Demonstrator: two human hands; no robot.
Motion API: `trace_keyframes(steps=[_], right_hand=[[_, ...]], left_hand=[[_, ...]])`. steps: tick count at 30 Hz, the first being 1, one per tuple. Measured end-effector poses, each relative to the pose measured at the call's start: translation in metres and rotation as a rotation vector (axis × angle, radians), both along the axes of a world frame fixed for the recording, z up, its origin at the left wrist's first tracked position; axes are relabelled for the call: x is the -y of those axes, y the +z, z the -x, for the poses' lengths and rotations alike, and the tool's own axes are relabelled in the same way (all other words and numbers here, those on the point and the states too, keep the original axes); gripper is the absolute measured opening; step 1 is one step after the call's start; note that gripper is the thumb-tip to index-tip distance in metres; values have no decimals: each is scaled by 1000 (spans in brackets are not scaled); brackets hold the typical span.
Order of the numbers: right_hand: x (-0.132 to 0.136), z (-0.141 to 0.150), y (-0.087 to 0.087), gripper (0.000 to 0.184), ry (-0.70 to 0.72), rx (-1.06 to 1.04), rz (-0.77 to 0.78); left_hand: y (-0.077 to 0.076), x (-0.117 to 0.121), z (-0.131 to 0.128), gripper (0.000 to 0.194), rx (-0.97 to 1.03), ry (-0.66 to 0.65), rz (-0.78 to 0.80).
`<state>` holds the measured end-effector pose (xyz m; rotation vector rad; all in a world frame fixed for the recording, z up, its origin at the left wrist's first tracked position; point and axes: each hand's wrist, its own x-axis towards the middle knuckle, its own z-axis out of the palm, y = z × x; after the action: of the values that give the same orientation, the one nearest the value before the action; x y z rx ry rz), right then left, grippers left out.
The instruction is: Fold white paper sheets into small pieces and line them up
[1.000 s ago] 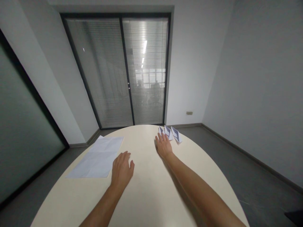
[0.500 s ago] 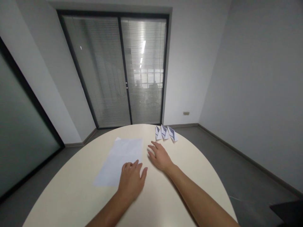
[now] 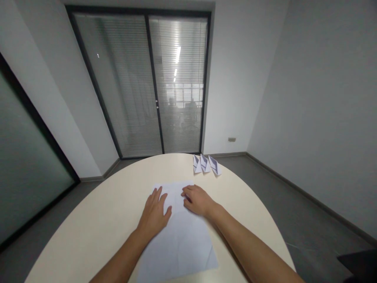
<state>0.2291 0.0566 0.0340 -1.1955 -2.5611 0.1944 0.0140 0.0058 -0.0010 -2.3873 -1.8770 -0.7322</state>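
Observation:
A white sheet of paper (image 3: 182, 247) with faint crease lines lies on the round table in front of me. Flat across its upper left part rests my left hand (image 3: 154, 214), open with its fingers spread. My right hand (image 3: 198, 199) is at the sheet's upper right edge, its fingers a little bent and the thumb apart from them; it touches the paper without a visible grip. Beyond it, three folded paper boats stand side by side near the far rim: a left one (image 3: 196, 165), a middle one (image 3: 204, 164) and a right one (image 3: 215, 166).
The round cream table (image 3: 97, 220) fills the lower view, its curved edge falling away to a grey floor (image 3: 309, 224). Behind it is a glass door (image 3: 129, 94) with blinds. A dark object (image 3: 359, 263) shows at the lower right.
The sheet has moved right and toward me, and turned. My left hand has shifted left and flattened on it. My right hand has come slightly down onto its edge. The boats stay put.

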Motion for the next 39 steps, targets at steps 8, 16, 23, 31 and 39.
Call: trace_keyframes(steps=[8, 16, 23, 31, 39], right_hand=[[9, 18, -22, 48, 65, -46, 47], [5, 10, -24, 60, 180, -13, 143], [-3, 5, -24, 73, -126, 26, 134], [6, 2, -19, 68, 89, 17, 106], [6, 6, -12, 47, 6, -17, -17]], left_hand=[[7, 3, -19, 30, -109, -17, -21], [-11, -14, -9, 47, -94, -17, 83], [-7, -14, 1, 55, -184, 137, 166], [7, -15, 6, 46, -134, 106, -42], [-2, -4, -8, 52, -147, -90, 152]])
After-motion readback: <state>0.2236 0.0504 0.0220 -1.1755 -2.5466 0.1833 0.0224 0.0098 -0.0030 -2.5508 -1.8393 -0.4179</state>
